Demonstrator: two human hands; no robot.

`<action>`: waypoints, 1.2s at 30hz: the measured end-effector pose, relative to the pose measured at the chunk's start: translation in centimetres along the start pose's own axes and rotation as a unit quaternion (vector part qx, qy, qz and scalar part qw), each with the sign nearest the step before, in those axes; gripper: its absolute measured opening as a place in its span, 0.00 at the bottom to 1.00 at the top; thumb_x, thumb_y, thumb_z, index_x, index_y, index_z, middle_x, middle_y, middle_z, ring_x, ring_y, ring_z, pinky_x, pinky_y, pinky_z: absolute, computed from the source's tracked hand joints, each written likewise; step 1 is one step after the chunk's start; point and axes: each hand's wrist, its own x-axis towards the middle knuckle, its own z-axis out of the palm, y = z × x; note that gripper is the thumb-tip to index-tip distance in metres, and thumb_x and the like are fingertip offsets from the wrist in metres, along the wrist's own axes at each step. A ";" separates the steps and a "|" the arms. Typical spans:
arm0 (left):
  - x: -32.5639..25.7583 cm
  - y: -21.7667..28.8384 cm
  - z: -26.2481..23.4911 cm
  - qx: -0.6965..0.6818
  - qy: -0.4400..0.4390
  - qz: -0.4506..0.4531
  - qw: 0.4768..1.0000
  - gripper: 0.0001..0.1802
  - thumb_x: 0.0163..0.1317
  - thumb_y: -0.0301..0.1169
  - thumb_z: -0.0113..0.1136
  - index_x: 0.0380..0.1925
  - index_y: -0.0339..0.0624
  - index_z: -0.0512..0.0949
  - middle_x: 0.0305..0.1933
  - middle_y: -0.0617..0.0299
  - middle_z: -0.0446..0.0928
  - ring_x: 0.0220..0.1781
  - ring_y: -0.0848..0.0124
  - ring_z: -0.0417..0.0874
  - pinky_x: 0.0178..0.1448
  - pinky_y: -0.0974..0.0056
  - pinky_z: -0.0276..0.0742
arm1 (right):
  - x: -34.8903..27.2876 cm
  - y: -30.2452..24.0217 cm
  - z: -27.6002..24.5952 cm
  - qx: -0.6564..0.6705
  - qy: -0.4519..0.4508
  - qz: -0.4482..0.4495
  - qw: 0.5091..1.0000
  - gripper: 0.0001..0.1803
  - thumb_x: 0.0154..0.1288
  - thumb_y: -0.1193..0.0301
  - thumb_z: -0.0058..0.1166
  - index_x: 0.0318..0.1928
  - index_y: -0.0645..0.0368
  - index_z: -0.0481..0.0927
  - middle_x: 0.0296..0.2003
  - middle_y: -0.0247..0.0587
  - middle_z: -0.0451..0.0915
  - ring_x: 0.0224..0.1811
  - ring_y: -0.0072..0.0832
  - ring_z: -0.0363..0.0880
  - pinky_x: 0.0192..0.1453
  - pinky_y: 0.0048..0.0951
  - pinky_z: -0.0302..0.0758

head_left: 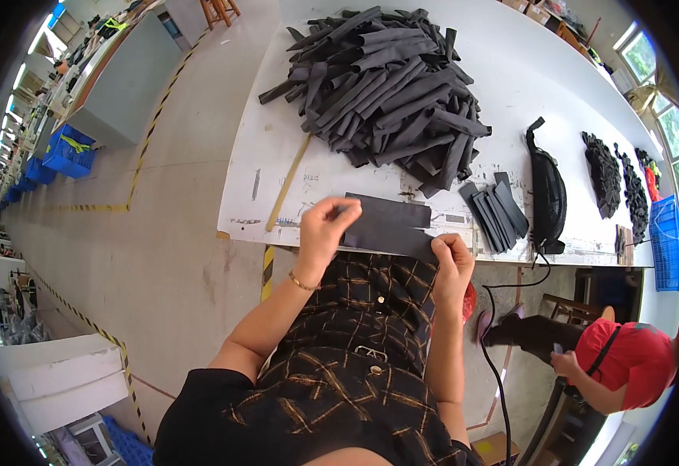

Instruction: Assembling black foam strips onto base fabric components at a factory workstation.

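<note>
Black waist bag (pixel 548 194) (lying flat) beside blue crate (pixel 666 241).

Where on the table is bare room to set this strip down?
Bare table lies left of the big pile, around the wooden stick. Crowded: right of the strip, held by left hand and right hand, sit a small stack and black bag.

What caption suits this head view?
Both hands, left hand and right hand, hold a black fabric strip at the white table.

Strip pile (pixel 390 85) blocks far table (pixel 277 155)
</note>
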 end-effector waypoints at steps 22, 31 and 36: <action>16.2 -3.7 10.7 0.452 -0.122 0.367 0.804 0.12 0.56 0.34 0.66 0.38 0.41 0.82 0.41 0.54 0.76 0.47 0.53 0.77 0.53 0.54 0.75 | 10.8 6.8 -10.3 -0.617 0.300 -0.120 0.717 0.24 0.60 0.71 0.59 0.57 0.62 0.74 0.52 0.46 0.75 0.57 0.43 0.70 0.58 0.45 0.68; 13.4 -1.5 9.0 0.321 -0.147 0.291 0.889 0.08 0.65 0.33 0.59 0.35 0.39 0.77 0.26 0.56 0.75 0.25 0.61 0.78 0.33 0.61 0.77 | 16.2 7.6 -16.3 -0.687 0.319 -0.069 0.650 0.27 0.63 0.72 0.52 0.62 0.66 0.69 0.62 0.50 0.70 0.68 0.45 0.64 0.68 0.48 0.61; 10.0 -1.1 4.5 0.048 -0.100 -0.021 0.994 0.11 0.74 0.36 0.48 0.44 0.40 0.71 0.21 0.61 0.73 0.13 0.75 0.69 0.16 0.71 0.64 | 16.0 6.7 -14.5 -0.794 0.123 -0.041 0.594 0.12 0.63 0.71 0.47 0.43 0.61 0.81 0.42 0.43 0.81 0.48 0.37 0.77 0.51 0.35 0.72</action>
